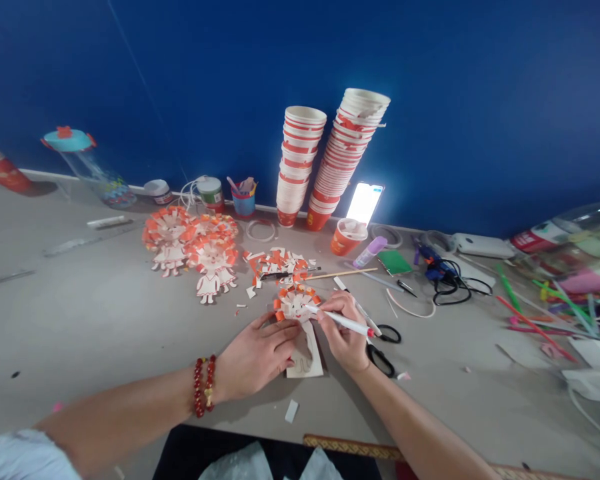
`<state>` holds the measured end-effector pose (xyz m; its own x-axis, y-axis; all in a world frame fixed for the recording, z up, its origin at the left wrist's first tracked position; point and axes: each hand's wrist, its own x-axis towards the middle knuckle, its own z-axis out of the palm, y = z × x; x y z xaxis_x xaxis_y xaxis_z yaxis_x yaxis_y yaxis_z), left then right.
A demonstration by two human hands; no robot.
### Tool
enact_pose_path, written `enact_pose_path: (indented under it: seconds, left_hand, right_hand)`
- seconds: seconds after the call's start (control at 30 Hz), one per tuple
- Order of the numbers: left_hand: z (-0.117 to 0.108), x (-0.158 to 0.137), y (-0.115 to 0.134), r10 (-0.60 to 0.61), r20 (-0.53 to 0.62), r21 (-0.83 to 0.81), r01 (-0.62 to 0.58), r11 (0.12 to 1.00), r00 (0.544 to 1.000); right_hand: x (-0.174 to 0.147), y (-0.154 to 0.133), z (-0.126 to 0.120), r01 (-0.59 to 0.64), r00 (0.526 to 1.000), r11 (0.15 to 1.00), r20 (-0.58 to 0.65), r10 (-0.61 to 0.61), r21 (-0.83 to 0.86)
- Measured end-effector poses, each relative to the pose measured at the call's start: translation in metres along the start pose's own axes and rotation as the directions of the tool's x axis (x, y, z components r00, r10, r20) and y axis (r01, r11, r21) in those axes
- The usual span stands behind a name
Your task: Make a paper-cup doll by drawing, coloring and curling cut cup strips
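Observation:
A paper doll with orange curled strips around its head and a drawn face lies on the table in front of me. Its white body piece stretches toward me, with outlines drawn on it. My left hand rests over the doll's left side, fingers laid out and pressing the paper down. In my right hand is a white marker with a red end, its tip touching the doll's face. Black-handled scissors lie just right of that hand, partly hidden by it.
Finished-looking paper dolls lie at left, beside orange and white scraps. Two tall stacks of paper cups stand against the blue wall, near a lit phone. A glue stick, a glue gun and colored sticks are at right.

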<state>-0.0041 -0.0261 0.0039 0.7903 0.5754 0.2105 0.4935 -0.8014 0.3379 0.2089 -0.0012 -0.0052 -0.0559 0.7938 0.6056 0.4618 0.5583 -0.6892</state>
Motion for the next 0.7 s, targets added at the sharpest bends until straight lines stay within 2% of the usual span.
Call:
enact_pose_path:
  seconds: [0.1, 0.2, 0.3, 0.37, 0.43, 0.5, 0.57, 0.63, 0.7]
  left_hand:
    - [-0.002, 0.0, 0.001, 0.004, -0.013, -0.022, -0.004, 1.0, 1.0]
    - [-0.007, -0.002, 0.002, 0.037, -0.059, -0.06, -0.04, 0.997, 0.998]
    - [-0.016, -0.007, -0.001, 0.081, -0.206, -0.125, -0.108, 0.986, 0.975]
    - [-0.024, -0.011, -0.004, 0.04, -0.331, -0.159, -0.097, 0.982, 0.943]
    - [-0.033, -0.014, -0.005, -0.037, -0.391, -0.173, -0.033, 0.984, 0.92]
    - [-0.04, -0.015, -0.002, -0.067, -0.361, -0.152, 0.012, 0.988, 0.93]
    - [-0.042, -0.016, 0.004, -0.002, -0.252, -0.093, -0.023, 0.995, 0.968]
    - [-0.04, -0.017, 0.009, 0.096, -0.129, -0.033, -0.101, 0.994, 0.987]
    - [-0.032, -0.019, 0.012, 0.15, -0.035, 0.014, -0.15, 0.989, 0.988]
  right_hand:
    - [-0.002, 0.001, -0.003, -0.072, 0.996, 0.994, -0.04, 0.076, 0.084]
    - [-0.001, -0.001, -0.008, -0.149, 0.987, 0.974, -0.029, 0.156, 0.17]
    - [0.005, -0.009, -0.015, -0.205, 0.976, 0.954, -0.03, 0.216, 0.219]
    - [0.011, -0.017, -0.023, -0.245, 0.966, 0.942, -0.027, 0.258, 0.231]
    - [0.013, -0.026, -0.031, -0.288, 0.956, 0.926, 0.024, 0.291, 0.245]
    - [0.011, -0.034, -0.039, -0.31, 0.95, 0.92, 0.112, 0.291, 0.238]
    - [0.002, -0.04, -0.043, -0.292, 0.945, 0.939, 0.206, 0.254, 0.183]
    - [-0.011, -0.043, -0.043, -0.224, 0.939, 0.969, 0.289, 0.188, 0.099]
    - [-0.024, -0.043, -0.042, -0.124, 0.926, 0.992, 0.364, 0.106, 0.029]
